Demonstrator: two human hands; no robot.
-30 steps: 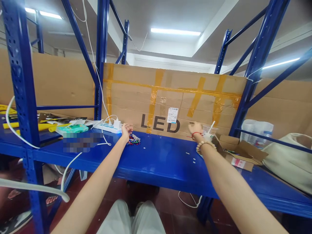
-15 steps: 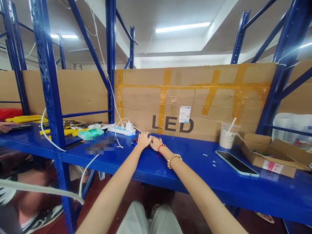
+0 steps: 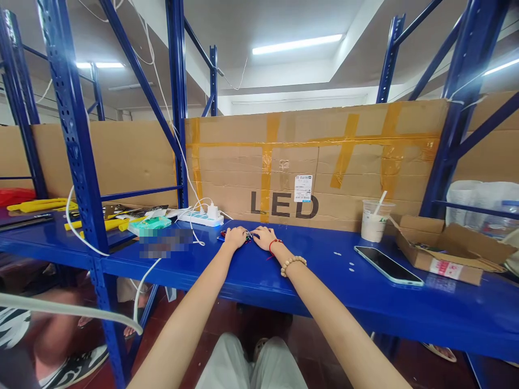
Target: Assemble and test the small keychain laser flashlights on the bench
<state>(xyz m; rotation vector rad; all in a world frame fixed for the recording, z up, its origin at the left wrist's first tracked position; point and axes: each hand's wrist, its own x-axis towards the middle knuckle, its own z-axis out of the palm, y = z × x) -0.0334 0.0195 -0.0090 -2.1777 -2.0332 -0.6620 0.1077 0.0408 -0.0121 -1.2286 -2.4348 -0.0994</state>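
Note:
Both of my hands rest close together over the blue shelf top (image 3: 316, 259), a little in front of the cardboard. My left hand (image 3: 235, 237) curls over something small and mostly covered; a bit of dark blue and red shows at its left side. Close by on the right, my right hand (image 3: 264, 237) has its fingers bent, the tips meeting a tiny dark piece with red and green specks (image 3: 248, 236) between the hands. What exactly the fingers grip is too small to make out. The right wrist wears a red string and a beaded bracelet (image 3: 292, 265).
A white power strip (image 3: 200, 218) with plugs and cables lies left of my hands, beside a green packet (image 3: 152, 224) and yellow-handled tools (image 3: 109, 223). To the right are a phone (image 3: 387, 265), a drink cup (image 3: 373, 222) and an open carton (image 3: 441, 254). Another person's legs show lower left.
My hands have drawn slightly apart, so the small piece between them now shows. The view has shifted a little. A co-worker's hand at the far left is gone from view.

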